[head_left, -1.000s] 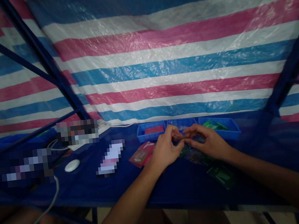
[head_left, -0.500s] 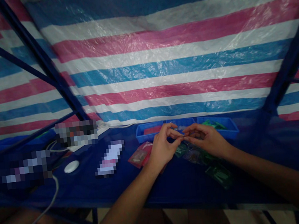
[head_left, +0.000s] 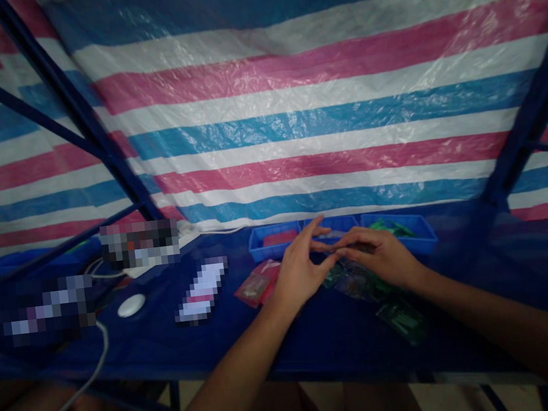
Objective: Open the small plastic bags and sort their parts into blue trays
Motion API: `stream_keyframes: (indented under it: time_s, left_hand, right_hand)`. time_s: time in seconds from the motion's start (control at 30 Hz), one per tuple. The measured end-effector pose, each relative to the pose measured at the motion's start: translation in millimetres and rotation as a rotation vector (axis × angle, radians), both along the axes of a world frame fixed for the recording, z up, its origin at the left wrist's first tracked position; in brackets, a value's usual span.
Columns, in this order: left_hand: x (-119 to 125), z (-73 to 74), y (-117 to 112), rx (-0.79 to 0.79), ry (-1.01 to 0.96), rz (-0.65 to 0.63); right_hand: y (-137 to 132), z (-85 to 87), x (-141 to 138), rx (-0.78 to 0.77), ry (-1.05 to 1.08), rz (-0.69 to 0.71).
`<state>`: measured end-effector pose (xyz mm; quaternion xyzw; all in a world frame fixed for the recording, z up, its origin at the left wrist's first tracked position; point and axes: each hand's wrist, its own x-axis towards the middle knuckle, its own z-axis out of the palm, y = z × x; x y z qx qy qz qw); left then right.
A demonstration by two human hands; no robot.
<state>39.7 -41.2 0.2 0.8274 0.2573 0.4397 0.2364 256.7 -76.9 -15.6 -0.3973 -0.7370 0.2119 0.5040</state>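
Observation:
My left hand [head_left: 300,265] and my right hand [head_left: 378,254] meet fingertip to fingertip above the blue table [head_left: 289,336]. Both pinch a small thing between thumb and fingers; it is too small and dark to name. The left hand's other fingers are stretched upward. Under the hands lie clear and green small plastic bags [head_left: 362,284], and one more green bag [head_left: 402,319] lies nearer the table's front edge. A red bag [head_left: 257,285] lies just left of my left hand.
Three blue trays stand at the back: one with red content [head_left: 275,239], a middle one [head_left: 340,224], one with green pieces [head_left: 400,229]. A white round object [head_left: 132,305] and a grey cable [head_left: 77,393] lie at left. A striped tarpaulin [head_left: 291,98] and dark blue frame bars [head_left: 80,115] close the back.
My hands have stayed joined over the bags. The left hand's free fingers have opened out and stretched upward; the right hand has flattened slightly.

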Motion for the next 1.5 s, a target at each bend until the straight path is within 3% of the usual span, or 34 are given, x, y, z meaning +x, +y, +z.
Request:
stream_keyframes:
  time_s: [0.1, 0.2, 0.3, 0.43, 0.53, 0.63, 0.77, 0.97, 1.13, 1.27, 1.5]
  left_hand:
    - [-1.2, 0.4, 0.6, 0.103, 0.079, 0.095]
    - [-0.8, 1.6, -1.6, -0.025, 0.097, 0.019]
    - [0.5, 2.7, -2.8, -0.085, 0.056, -0.091]
    - [0.7, 0.1, 2.5, -0.117, 0.008, -0.044]
    - [0.2, -3.5, 7.3, -0.164, -0.036, 0.02]
    - [0.1, -5.0, 7.0, -0.181, -0.041, -0.009]
    - [-0.3, -3.1, 1.5, -0.141, 0.028, -0.074]
    - [-1.6, -1.2, 0.6, -0.137, 0.146, -0.035]
    - [0.2, -3.0, 6.2, -0.279, -0.029, -0.178]
    - [0.1, -2.8, 9.3, -0.308, -0.116, -0.149]
    - [-2.5, -2.3, 9.7, -0.136, 0.019, -0.06]
  right_hand:
    - [-2.2, 1.7, 1.2, 0.107, -0.038, -0.147]
    - [-5.0, 3.8, 1.3, 0.202, -0.097, -0.24]
    - [-5.4, 5.1, -0.4, 0.273, -0.162, -0.182]
    - [-3.2, 5.2, -2.2, 0.356, -0.239, -0.059]
    - [-3.7, 5.9, -2.6, 0.332, -0.206, -0.115]
    - [-4.7, 6.1, -3.1, 0.235, -0.107, -0.199]
    - [-2.8, 3.4, -2.2, 0.146, -0.073, -0.088]
    - [-0.3, 0.6, 3.8, 0.216, -0.119, -0.095]
    - [-2.9, 0.3, 3.5, 0.344, -0.223, -0.175]
    - [-5.0, 2.0, 0.2, 0.32, -0.249, -0.185]
    - [-0.1, 0.1, -1.6, 0.123, -0.086, -0.065]
